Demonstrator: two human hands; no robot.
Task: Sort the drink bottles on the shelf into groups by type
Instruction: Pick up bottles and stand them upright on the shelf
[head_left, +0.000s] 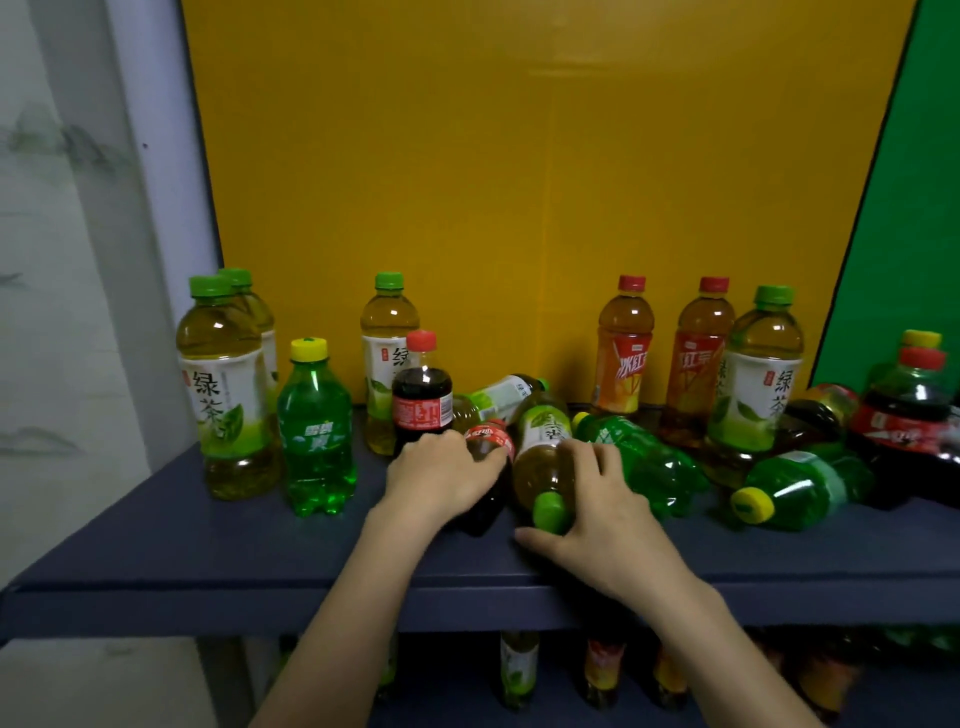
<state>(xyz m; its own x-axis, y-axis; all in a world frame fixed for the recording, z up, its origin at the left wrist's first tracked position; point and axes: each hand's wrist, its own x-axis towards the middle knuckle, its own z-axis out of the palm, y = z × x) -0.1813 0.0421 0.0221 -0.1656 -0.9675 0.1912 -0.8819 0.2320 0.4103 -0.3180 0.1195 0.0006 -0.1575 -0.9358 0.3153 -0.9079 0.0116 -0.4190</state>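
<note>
The left hand (441, 475) holds a lying cola bottle (485, 467). The right hand (597, 506) holds a lying green tea bottle (545, 457), its cap pointing near, mid-shelf (156, 545).

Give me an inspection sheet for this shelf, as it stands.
Surface: dark blue shelf, front strip bare.
Job's things: green teas, a Sprite, a cola and two red teas upright; other bottles toppled, unsorted.
Clutter: nothing seen.
Hands: left hand on a lying cola; right hand around a lying green tea.
Cables: nothing seen.
Surroundings: yellow board behind; more bottles on the lower shelf.
</note>
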